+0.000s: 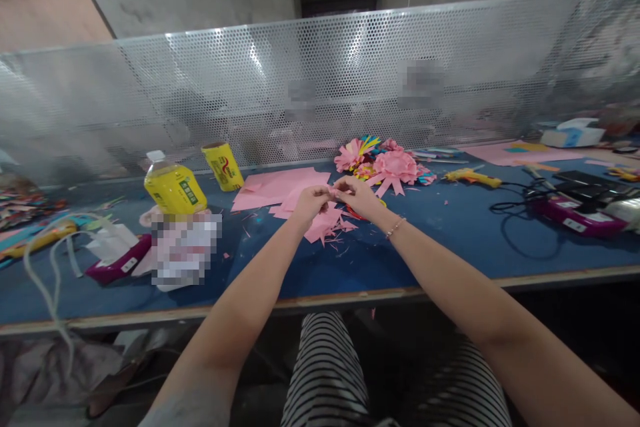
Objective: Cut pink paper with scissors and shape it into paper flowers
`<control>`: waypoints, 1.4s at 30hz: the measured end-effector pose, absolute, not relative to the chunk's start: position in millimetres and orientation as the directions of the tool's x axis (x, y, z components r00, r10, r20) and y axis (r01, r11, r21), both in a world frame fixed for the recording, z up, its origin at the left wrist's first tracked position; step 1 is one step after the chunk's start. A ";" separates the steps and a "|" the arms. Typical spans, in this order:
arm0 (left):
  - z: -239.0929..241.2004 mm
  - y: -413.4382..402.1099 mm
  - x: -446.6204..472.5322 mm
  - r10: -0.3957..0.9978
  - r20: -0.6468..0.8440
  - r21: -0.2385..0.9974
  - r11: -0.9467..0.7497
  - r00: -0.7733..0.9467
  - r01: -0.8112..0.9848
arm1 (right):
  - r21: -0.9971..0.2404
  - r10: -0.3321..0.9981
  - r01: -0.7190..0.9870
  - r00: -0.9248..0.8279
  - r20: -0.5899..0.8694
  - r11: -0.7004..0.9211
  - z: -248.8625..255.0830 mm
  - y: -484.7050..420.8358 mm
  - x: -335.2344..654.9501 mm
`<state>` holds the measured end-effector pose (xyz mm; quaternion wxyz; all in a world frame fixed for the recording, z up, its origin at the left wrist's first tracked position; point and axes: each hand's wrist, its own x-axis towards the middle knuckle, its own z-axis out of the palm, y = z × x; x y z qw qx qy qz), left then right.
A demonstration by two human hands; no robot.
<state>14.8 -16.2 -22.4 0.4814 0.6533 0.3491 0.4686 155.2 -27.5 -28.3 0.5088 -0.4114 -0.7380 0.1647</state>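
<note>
Above the blue tabletop, my left hand (pixel 313 204) and my right hand (pixel 361 196) meet fingertip to fingertip. Both pinch a small piece of pink paper (pixel 333 194), mostly covered by the fingers. Under and behind them lie pink paper sheets (pixel 275 185), with cut pink scraps and thin shreds (pixel 325 228) just below the hands. Scissors with red and yellow handles (pixel 356 214) lie partly hidden beneath my right hand. Just beyond that hand is a heap of paper flowers, with a pink paper rosette (pixel 395 167) in front.
A yellow-labelled bottle (pixel 175 185) and a yellow can (pixel 223 168) stand at left. A yellow glue gun (pixel 473 177) lies at right, near a purple power strip (pixel 575 217) with black cables. Another purple strip (pixel 119 260) sits at left. A perforated metal screen (pixel 240 80) closes the back.
</note>
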 end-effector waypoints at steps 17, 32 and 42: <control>-16.2 -4.3 3.9 0.901 -0.029 0.992 0.078 0.432 -0.095 | -0.582 0.775 0.530 -0.282 0.566 0.617 -11.6 -26.1 167.9; 1.8 -13.9 7.6 0.884 0.008 0.986 -0.085 0.467 0.143 | -0.624 0.755 0.428 -0.322 0.571 0.654 -8.7 -28.4 180.6; -34.8 2.4 23.5 0.864 0.300 0.899 -0.398 0.404 0.183 | -0.777 0.855 0.357 -0.233 0.463 0.518 -35.8 -13.7 188.8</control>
